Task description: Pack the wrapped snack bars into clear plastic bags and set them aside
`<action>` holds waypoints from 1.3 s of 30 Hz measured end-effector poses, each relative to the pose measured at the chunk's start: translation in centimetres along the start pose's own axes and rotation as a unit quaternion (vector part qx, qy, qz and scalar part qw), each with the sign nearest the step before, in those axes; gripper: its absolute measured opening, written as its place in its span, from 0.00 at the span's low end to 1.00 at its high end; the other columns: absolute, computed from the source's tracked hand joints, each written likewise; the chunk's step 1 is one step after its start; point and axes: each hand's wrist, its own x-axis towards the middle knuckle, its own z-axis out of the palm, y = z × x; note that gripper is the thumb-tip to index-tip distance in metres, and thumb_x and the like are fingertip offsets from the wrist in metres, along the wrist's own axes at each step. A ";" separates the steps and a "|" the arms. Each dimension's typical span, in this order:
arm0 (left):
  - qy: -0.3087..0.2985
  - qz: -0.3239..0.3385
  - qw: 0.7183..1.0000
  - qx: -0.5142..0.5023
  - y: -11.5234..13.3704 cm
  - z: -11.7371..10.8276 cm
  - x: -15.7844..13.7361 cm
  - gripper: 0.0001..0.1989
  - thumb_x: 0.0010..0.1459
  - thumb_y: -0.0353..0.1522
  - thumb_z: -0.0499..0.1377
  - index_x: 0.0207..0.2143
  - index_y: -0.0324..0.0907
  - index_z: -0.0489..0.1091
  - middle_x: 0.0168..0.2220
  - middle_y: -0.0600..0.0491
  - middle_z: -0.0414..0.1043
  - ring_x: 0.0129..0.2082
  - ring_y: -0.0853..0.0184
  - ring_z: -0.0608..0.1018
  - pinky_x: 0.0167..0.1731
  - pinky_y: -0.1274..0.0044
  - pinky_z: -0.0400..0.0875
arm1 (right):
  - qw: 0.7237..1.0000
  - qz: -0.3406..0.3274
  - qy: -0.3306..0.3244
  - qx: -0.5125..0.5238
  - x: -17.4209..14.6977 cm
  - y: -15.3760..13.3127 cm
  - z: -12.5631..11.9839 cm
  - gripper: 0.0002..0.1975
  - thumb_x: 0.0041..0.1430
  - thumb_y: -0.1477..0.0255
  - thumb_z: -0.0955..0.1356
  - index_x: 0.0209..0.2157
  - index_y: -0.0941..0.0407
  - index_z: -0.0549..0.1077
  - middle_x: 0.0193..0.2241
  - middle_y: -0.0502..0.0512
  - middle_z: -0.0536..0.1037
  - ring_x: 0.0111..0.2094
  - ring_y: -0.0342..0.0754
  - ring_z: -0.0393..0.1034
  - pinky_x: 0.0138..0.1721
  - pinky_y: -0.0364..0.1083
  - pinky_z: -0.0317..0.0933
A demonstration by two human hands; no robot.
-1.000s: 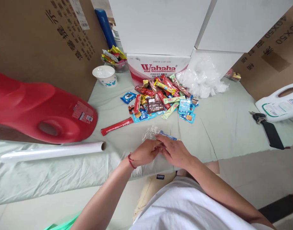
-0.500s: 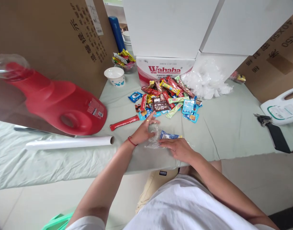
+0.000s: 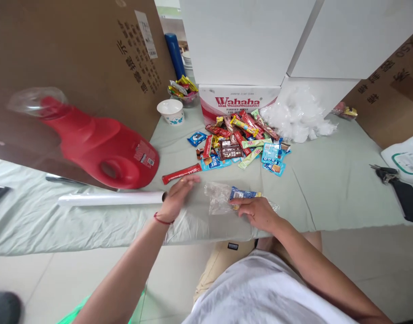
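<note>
Right now, the clear bag (image 3: 216,198) lies flat near the front edge of the tabletop (image 3: 287,198), about midway along it, with the blue packet (image 3: 245,193) amid its film; whether the packet is fully inside cannot be told. The right hand (image 3: 257,212) reaches in over the front edge, palm down, its index finger stretched out to the near side of the packet and the other fingers loosely bent. It touches the bag and packet there, but whether it pinches the film or only presses on it is hidden. The left hand (image 3: 176,200), slightly blurred, is spread well open with nothing in its grasp. It is apart from the bag, beside the open end of the white roll (image 3: 112,198) and just in front of the red stick (image 3: 181,173).

Behind the bag, toward the back edge, a pile of snacks (image 3: 231,152) sits before the Wahaha carton (image 3: 238,103). A heap of clear bags (image 3: 299,114) adjoins the pile on its right. Toward the back left corner stand the paper cup (image 3: 171,112) and, just behind it, a bowl of snacks (image 3: 189,101). The red jug (image 3: 101,148) stands toward the left end, behind the roll. Near the right end are the white jug (image 3: 407,157) and, in front of it, keys (image 3: 383,173) beside a black case (image 3: 408,197).
</note>
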 end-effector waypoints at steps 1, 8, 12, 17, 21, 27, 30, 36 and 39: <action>0.000 -0.010 1.000 0.008 0.4 1.3 0.3 0.23 0.66 0.46 0.51 0.56 0.42 0.70 0.56 0.45 0.74 0.58 0.53 0.73 0.60 0.60 0.66 | 1.000 -0.001 -0.002 -0.004 0.0 0.0 -0.1 0.19 0.51 0.88 0.63 0.30 0.50 0.77 0.57 0.41 0.78 0.53 0.44 0.78 0.45 0.44 0.70; -0.138 0.026 0.975 0.171 2.1 6.8 1.8 0.49 0.42 0.47 0.74 0.65 0.44 0.64 0.58 0.42 0.72 0.67 0.46 0.64 0.70 0.49 0.41 | 1.000 -0.025 0.007 -0.016 -1.0 0.6 -1.1 0.27 0.60 0.85 0.62 0.53 0.47 0.78 0.62 0.49 0.75 0.59 0.47 0.74 0.54 0.48 0.71; -0.102 0.008 0.985 0.141 2.2 6.7 0.7 0.60 0.43 0.43 0.74 0.73 0.46 0.48 0.51 0.48 0.74 0.62 0.49 0.69 0.70 0.49 0.37 | 0.999 -0.010 0.044 0.016 -1.9 1.3 -1.1 0.32 0.65 0.81 0.62 0.68 0.47 0.65 0.61 0.54 0.75 0.59 0.49 0.74 0.57 0.50 0.70; -0.074 0.004 0.983 0.171 2.2 7.7 0.2 0.54 0.46 0.35 0.70 0.72 0.45 0.49 0.44 0.52 0.76 0.59 0.52 0.71 0.70 0.50 0.38 | 0.988 0.003 0.087 0.125 -2.4 1.7 -0.8 0.23 0.70 0.75 0.61 0.63 0.45 0.70 0.50 0.49 0.84 0.52 0.47 0.79 0.55 0.49 0.70; -0.078 0.005 0.981 0.180 1.7 7.8 0.6 0.48 0.47 0.33 0.67 0.70 0.41 0.55 0.41 0.51 0.78 0.58 0.52 0.73 0.70 0.50 0.40 | 0.981 -0.012 0.101 0.163 -2.8 2.2 -1.2 0.17 0.71 0.74 0.61 0.51 0.48 0.80 0.43 0.51 0.86 0.44 0.46 0.81 0.48 0.46 0.71; -0.081 0.021 0.980 0.180 1.2 6.0 0.7 0.16 0.48 0.33 0.63 0.41 0.45 0.79 0.45 0.48 0.79 0.58 0.52 0.75 0.68 0.51 0.52 | 0.993 -0.055 0.075 0.071 -3.1 2.2 -1.4 0.18 0.69 0.73 0.63 0.54 0.48 0.78 0.44 0.57 0.81 0.44 0.49 0.76 0.46 0.49 0.70; -0.044 0.018 0.994 0.102 1.6 5.4 -0.3 0.05 0.50 0.32 0.60 0.30 0.44 0.75 0.42 0.47 0.79 0.57 0.53 0.74 0.62 0.58 0.65 | 0.998 -0.043 0.053 0.014 -2.9 1.8 -1.3 0.18 0.68 0.70 0.65 0.57 0.47 0.77 0.44 0.56 0.78 0.40 0.48 0.74 0.42 0.48 0.68; 0.010 -0.170 0.965 -0.198 4.1 6.3 -2.6 0.24 0.64 0.49 0.51 0.54 0.45 0.66 0.44 0.48 0.77 0.36 0.61 0.81 0.34 0.70 0.77 | 0.998 -0.043 0.044 -0.023 -2.4 1.3 -1.3 0.14 0.69 0.67 0.66 0.50 0.48 0.81 0.40 0.56 0.77 0.37 0.47 0.71 0.38 0.46 0.64; 0.027 -0.214 0.959 -0.185 5.5 7.3 -2.7 0.32 0.55 0.51 0.64 0.56 0.44 0.65 0.30 0.57 0.74 0.23 0.67 0.76 0.24 0.76 0.71 | 0.998 -0.051 0.038 -0.031 -2.3 1.2 -1.5 0.13 0.69 0.67 0.66 0.47 0.50 0.82 0.39 0.56 0.77 0.37 0.48 0.71 0.37 0.46 0.63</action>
